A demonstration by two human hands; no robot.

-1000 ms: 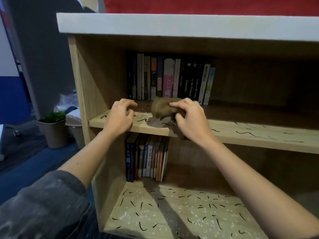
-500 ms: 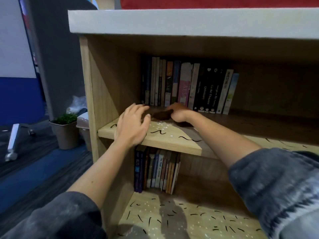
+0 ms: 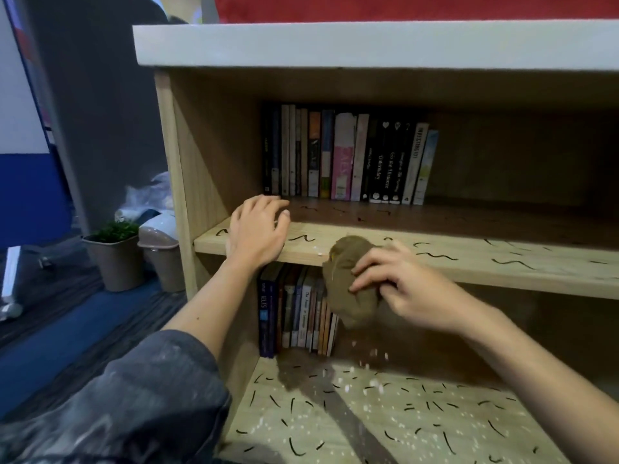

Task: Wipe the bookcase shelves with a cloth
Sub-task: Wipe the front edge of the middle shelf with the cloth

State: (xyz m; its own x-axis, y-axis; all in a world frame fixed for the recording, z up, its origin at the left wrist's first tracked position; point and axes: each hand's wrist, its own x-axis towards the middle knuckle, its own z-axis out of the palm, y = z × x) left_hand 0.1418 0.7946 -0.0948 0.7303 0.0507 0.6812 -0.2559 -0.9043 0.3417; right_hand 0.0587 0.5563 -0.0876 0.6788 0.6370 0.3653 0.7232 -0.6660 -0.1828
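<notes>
A light wooden bookcase fills the view. Its middle shelf (image 3: 435, 262) carries black squiggle marks and a few white crumbs. My right hand (image 3: 405, 289) grips a bunched olive-brown cloth (image 3: 348, 279) at the shelf's front edge, the cloth hanging partly below the board. White crumbs are falling under the cloth toward the bottom shelf (image 3: 385, 413), which is strewn with black marks and white specks. My left hand (image 3: 256, 229) rests flat on the left end of the middle shelf, fingers spread.
A row of upright books (image 3: 348, 155) stands at the back of the middle shelf, another row (image 3: 294, 313) on the bottom shelf at left. Left of the bookcase stand a potted plant (image 3: 114, 256) and a lidded bin (image 3: 160, 252) on the floor.
My right hand pulled the cloth from deep on the middle shelf forward to its front edge, sweeping crumbs off. The left hand stayed on the shelf's left end. My view moved left and closer.
</notes>
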